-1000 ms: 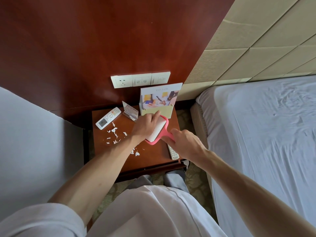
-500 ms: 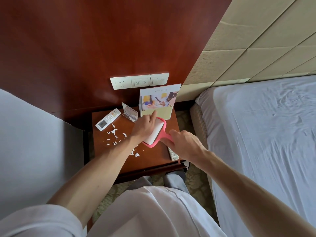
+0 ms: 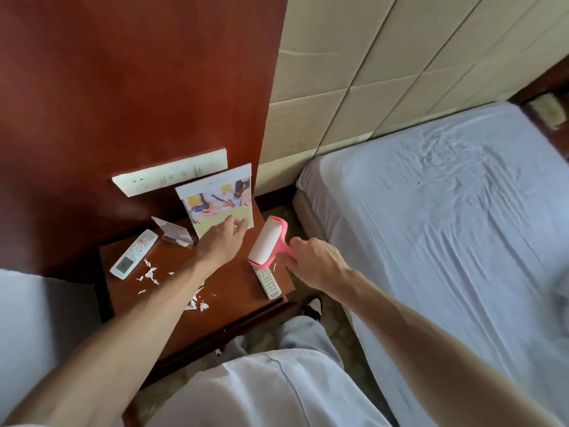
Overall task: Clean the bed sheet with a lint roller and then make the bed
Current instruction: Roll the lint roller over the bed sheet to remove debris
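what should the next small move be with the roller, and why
Probably swing the lint roller rightward onto the bed sheet: the right hand grips its pink handle over the nightstand, the left hand is open and clear of it, and the sheet lies uncovered alongside.

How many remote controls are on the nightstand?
2. One white slim remote control at the wooden nightstand's left rear; one grey buttoned remote control at its right front edge.

Soft daylight, motion blur, wide-angle edge distortion
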`<control>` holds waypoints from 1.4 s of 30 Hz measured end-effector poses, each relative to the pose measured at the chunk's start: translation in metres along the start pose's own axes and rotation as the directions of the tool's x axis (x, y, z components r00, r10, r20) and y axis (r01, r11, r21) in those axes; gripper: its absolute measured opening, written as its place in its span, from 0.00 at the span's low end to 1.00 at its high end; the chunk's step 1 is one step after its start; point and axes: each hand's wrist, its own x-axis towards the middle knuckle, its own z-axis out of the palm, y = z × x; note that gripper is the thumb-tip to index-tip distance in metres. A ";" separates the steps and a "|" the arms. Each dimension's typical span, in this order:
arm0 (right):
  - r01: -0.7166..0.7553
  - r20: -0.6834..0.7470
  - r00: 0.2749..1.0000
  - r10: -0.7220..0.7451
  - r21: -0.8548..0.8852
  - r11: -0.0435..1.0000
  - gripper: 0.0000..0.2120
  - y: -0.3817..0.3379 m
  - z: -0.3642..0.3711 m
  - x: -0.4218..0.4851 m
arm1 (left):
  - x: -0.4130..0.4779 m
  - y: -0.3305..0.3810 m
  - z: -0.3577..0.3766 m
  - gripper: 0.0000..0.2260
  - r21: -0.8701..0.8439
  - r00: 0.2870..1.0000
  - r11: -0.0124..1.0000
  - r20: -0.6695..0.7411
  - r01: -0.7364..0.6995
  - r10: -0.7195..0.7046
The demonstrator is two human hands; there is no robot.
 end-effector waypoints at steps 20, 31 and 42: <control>-0.511 0.108 0.830 0.547 0.540 0.669 0.23 0.380 0.000 -0.052 | 0.125 0.336 0.191 0.28 0.190 0.902 0.966 0.425 -0.177 0.081; -0.526 0.199 0.695 0.691 0.795 0.301 0.23 0.530 -0.002 -0.054 | 0.198 0.488 0.238 0.21 0.308 0.880 0.878 0.421 -0.367 0.220; -0.490 0.372 0.541 0.754 0.868 -0.076 0.20 0.562 -0.003 0.043 | 0.322 0.530 0.274 0.22 0.348 0.805 0.807 0.542 -0.476 0.241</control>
